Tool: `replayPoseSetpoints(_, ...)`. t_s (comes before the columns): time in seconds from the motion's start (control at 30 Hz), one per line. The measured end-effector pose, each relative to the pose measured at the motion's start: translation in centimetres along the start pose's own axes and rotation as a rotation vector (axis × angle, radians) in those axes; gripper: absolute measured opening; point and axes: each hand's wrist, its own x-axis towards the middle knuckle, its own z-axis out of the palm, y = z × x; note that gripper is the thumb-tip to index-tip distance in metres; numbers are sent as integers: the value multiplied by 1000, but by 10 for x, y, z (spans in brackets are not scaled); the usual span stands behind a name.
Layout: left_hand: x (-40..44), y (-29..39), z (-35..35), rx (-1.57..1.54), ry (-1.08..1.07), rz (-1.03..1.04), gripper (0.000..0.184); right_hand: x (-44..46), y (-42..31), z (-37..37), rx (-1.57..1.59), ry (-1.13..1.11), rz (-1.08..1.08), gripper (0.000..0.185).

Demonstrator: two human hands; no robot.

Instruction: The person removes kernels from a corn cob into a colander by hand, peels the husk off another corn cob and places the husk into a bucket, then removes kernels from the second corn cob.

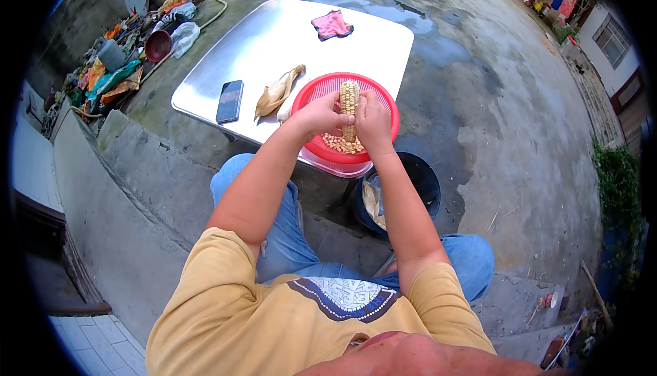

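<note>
A partly stripped corn cob (pixel 349 99) stands roughly upright above a red plastic basket (pixel 393 112). My left hand (pixel 324 115) is wrapped round its left side, and my right hand (pixel 373 121) grips it from the right. Loose corn kernels (pixel 342 144) lie in the basket below both hands. Just left of the basket, dry corn husks (pixel 277 92) rest on the shiny metal table (pixel 239 47).
A phone (pixel 230 101) lies near the table's left edge, and a pink cloth (pixel 332 25) toward the far side. Under the table's right corner stands a dark bucket (pixel 426 185) with husks inside. Piled bags and a red bowl (pixel 158 46) are at the left wall.
</note>
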Motion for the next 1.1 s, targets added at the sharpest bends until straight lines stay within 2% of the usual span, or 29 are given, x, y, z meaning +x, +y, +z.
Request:
replayPoseSetpoints(0.07,-3,3,2,-25,26,13,56,2,6,1,99,-24,29,27)
replayPoseSetpoints(0.2,-2,6,-4,-94,11,-5,54,5,0,-7,215,-104,68,28)
replayPoseSetpoints(0.4,2,2,-6,-88,9,-6,56,6,0,-7,198,-150,54,26)
replayPoseSetpoints(0.5,-1,5,-5,-83,-8,-1,57,4,-1,-5,132,-92,64,26)
replayPoseSetpoints(0.6,-3,6,-6,-110,-18,1,56,4,4,-2,166,-43,28,27)
replayPoseSetpoints(0.7,0,5,-9,-137,-20,12,57,6,5,-4,288,-111,83,28)
replayPoseSetpoints(0.87,0,6,-9,-147,34,26,50,6,2,-6,255,-154,41,29)
replayPoseSetpoints(0.97,4,-1,-11,-117,0,35,56,5,6,-2,189,-114,20,29)
replayPoseSetpoints(1.1,0,4,-10,-149,-9,33,55,5,5,-2,177,-95,27,29)
